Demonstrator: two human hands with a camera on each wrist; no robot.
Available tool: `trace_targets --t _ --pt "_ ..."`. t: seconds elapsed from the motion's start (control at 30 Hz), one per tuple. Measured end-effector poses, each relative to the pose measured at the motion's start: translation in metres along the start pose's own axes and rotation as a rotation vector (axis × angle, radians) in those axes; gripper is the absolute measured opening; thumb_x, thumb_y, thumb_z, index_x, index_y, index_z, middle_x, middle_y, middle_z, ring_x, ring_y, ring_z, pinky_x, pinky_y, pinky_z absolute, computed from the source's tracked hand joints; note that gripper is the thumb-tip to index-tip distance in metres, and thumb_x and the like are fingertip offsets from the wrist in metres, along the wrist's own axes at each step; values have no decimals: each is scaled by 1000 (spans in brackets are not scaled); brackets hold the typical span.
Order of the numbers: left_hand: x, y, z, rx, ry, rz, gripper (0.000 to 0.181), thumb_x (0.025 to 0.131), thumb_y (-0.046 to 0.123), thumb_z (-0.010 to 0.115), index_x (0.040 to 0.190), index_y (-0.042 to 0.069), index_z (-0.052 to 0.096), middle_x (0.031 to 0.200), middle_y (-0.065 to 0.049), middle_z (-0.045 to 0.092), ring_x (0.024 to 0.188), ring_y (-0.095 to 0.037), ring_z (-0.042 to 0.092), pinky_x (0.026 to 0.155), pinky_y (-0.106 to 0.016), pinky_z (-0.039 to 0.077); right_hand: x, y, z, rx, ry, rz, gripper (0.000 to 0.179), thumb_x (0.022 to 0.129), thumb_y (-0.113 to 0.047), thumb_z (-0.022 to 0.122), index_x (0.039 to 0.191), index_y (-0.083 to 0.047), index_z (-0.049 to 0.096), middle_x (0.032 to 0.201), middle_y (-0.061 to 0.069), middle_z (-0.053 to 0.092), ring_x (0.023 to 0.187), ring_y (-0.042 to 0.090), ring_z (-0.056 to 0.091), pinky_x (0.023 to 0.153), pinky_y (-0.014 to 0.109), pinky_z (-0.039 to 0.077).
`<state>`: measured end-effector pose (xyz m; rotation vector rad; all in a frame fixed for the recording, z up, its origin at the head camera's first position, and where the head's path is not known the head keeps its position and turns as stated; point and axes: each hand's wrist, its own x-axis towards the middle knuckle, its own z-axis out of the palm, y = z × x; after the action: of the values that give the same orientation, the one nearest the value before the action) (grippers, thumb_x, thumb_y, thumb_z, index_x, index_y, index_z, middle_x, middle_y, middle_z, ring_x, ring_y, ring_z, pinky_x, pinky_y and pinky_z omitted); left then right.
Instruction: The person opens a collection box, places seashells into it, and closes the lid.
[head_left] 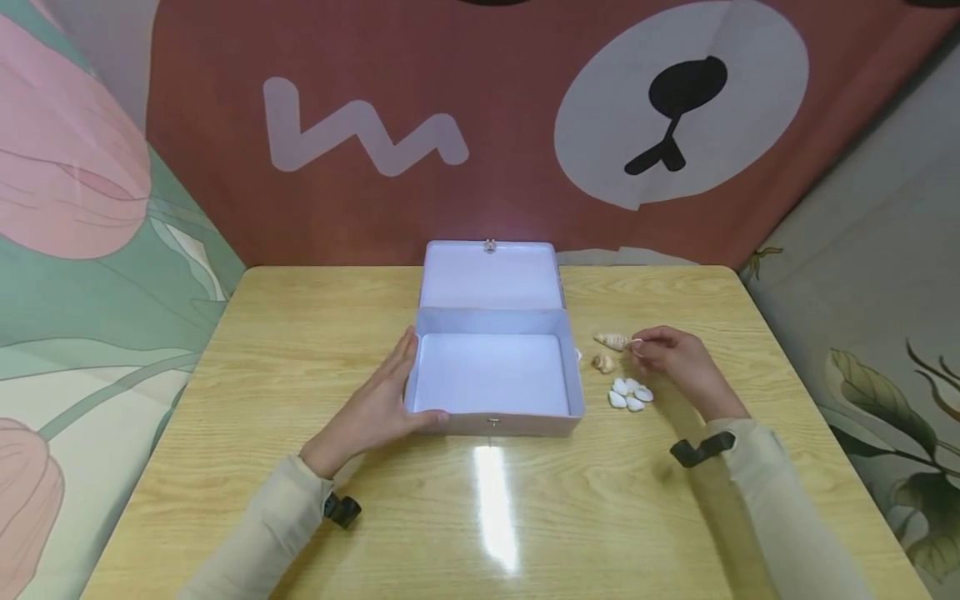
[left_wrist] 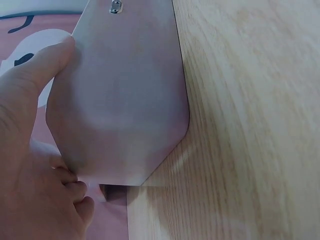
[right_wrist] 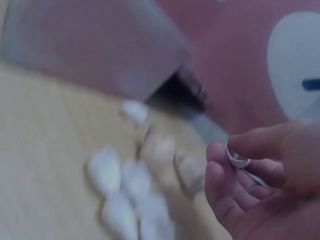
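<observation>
An open metal box [head_left: 491, 425] with a pale inside stands on the table, its lid [head_left: 491, 275] tipped back. My left hand [head_left: 386, 396] grips the box's left front corner, thumb on the front edge and fingers along the left wall. To the right of the box, my right hand [head_left: 678, 358] pinches a small, thin white shell [right_wrist: 239, 160] between thumb and fingers. Near it lie a long spiral shell [head_left: 611, 341], a rounder brown shell [head_left: 602, 362] and several white shells [head_left: 630, 395] in a cluster. The right wrist view blurs the shells on the table.
The wooden table [head_left: 360, 517] ends at a red cloth [head_left: 375, 208] behind the box. Another small white shell [right_wrist: 134, 111] lies close against the box's right side. Printed cloths hang at the left and right.
</observation>
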<state>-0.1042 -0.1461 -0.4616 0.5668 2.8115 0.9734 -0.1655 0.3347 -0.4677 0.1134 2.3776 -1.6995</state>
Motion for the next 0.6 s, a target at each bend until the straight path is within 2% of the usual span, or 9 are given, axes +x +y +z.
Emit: trace_targets --t 0.13,0.23,0.33,0.6 --pt "0 0 0 -2 -1 -4 137 81 68 84 170 0 6 181 -11 -4 168 -37 9 133 -59 26 0 -21 8 174 -58 -17 43 107 -21 67 137 6 53 108 -9 74 96 6 73 87 23 63" --pt "0 0 -1 0 1 -6 137 80 69 84 170 0 6 181 -11 -4 168 -37 9 133 -59 26 0 -37 16 229 -89 -46 37 106 -19 67 132 6 56 109 -5 73 94 8 72 86 23 63" --pt "0 0 0 5 4 -7 137 80 69 84 170 1 6 181 -13 -3 168 -38 10 133 -59 27 1 -52 26 223 -110 -65 33 106 -18 68 128 4 59 108 -2 73 93 10 72 86 23 63" --pt "0 0 1 4 4 -22 138 80 72 83 171 3 5 182 -11 -2 168 -36 10 133 -59 27 7 -82 54 95 -133 -70 31 107 -23 66 126 1 62 109 -4 74 92 7 71 83 23 62"
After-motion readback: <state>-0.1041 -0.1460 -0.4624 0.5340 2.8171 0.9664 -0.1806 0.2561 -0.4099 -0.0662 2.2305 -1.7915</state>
